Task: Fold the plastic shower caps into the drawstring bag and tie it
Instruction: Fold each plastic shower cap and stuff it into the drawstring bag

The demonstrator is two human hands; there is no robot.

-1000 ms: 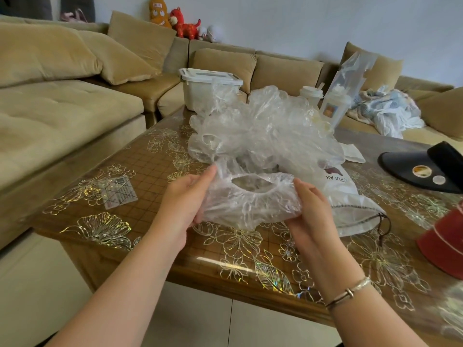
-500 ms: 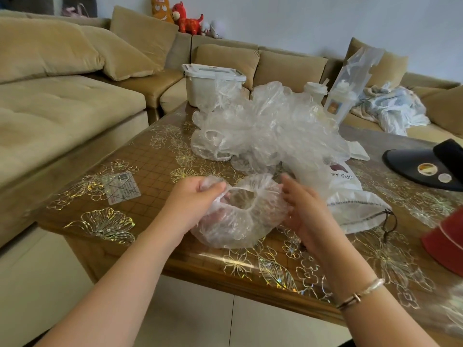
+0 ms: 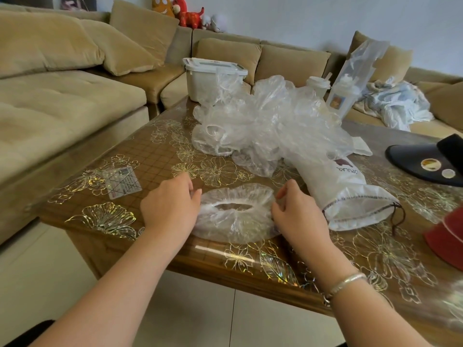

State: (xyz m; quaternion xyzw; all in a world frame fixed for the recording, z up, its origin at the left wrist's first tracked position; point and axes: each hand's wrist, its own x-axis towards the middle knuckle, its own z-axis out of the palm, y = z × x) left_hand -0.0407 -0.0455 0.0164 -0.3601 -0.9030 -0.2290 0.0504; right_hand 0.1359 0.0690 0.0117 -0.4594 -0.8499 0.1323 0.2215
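Both hands at one shower cap (image 3: 235, 214), which lies flattened on the table (image 3: 155, 156) near its front edge, elastic opening facing up. Left hand (image 3: 171, 206) at the cap's 9 o'clock edge, fingers curled down onto the plastic and gripping the rim. Right hand (image 3: 298, 214) at the 3 o'clock edge, fingers bent, fingertips pinching the gathered rim. Bracelet (image 3: 347, 284) on the right wrist.

At 12 o'clock from the cap: loose heap of clear shower caps (image 3: 270, 121), crumpled, well clear of the flattened one. At 2 to 3 o'clock, just beside the right hand: white drawstring bag (image 3: 350, 196) lying on its side, mouth toward the near right, dark cord (image 3: 397, 216) trailing off the hem. Bag's far end runs under the heap.

Further out. Small printed card (image 3: 122, 182) at 10 o'clock from the cap. White lidded box (image 3: 213, 78) at the table's far edge, behind the heap. Lidded cup (image 3: 318, 85) and a wrapped bottle (image 3: 344, 96) at 1 o'clock. Black visor cap (image 3: 426, 164) at 2 o'clock near the right border; red object (image 3: 448, 236), partly cut off, at 3 o'clock. Tan sofa (image 3: 62, 96) wraps the left and far sides.
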